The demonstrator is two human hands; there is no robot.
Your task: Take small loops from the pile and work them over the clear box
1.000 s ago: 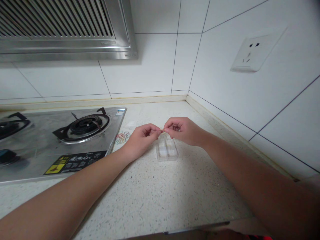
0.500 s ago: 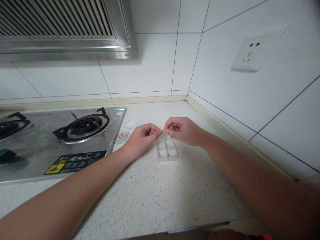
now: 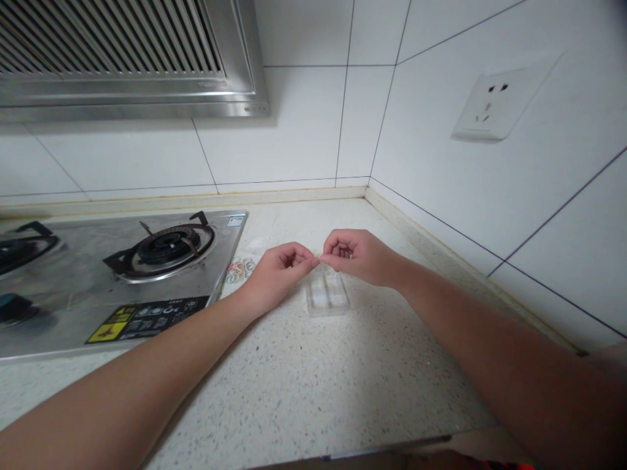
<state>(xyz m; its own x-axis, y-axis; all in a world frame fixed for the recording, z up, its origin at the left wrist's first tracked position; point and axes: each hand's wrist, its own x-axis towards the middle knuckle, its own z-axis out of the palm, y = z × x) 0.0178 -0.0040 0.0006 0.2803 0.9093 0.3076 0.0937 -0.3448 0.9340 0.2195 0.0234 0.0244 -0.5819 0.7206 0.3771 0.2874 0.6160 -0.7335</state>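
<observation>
Tiny yellowish piece (image 3: 318, 256), too small to identify, sits at frame centre, pinched between the closed fingers of the left hand (image 3: 277, 274) and right hand (image 3: 360, 256). That tight two-handed grip probably suits its smallness. It is held just above a clear rectangular plastic box (image 3: 327, 299) on the speckled counter (image 3: 313, 378).

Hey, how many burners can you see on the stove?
2. One burner sits at the right end of the stove; the second burner is at the picture's left edge, partly cut off. Others may lie outside the view.
</observation>
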